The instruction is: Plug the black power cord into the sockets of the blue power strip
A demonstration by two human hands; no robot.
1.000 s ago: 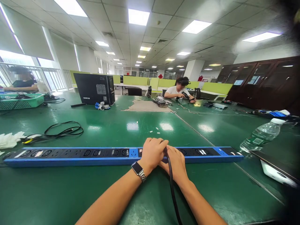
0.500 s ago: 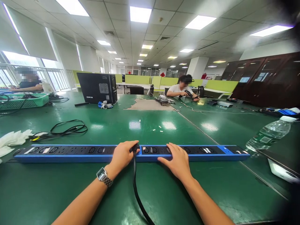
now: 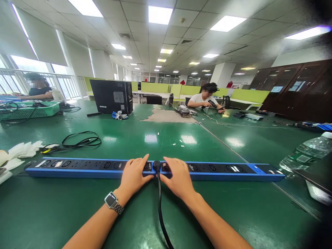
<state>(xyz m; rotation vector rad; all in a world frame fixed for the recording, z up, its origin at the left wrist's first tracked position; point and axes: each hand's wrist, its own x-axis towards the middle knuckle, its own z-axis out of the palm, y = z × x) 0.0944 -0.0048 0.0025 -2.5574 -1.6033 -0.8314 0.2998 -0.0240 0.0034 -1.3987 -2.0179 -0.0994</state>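
Note:
A long blue and black power strip (image 3: pixel 98 174) lies across the green table, its rows of sockets facing up. Near its middle a black plug (image 3: pixel 157 166) sits upright in a socket, and its thick cord (image 3: pixel 160 207) runs down toward me. My left hand (image 3: pixel 133 174), with a watch on the wrist, grips the strip just left of the plug, thumb in front and fingers over the top. Just right of the plug, my right hand (image 3: pixel 177 176) grips the strip the same way. Neither hand closes on the plug itself.
A water bottle (image 3: pixel 307 152) leans at the right. Coiled black cable (image 3: pixel 83 140) and white gloves or tissues (image 3: pixel 24 150) lie left. Farther back are a computer tower (image 3: pixel 111 97), a green basket (image 3: pixel 38 110) and a co-worker (image 3: pixel 204 98) handling a dark tool.
My left hand has let go of the plug and moved onto the strip beside it. My right hand has slid left along the strip, close to the plug. The view has shifted slightly.

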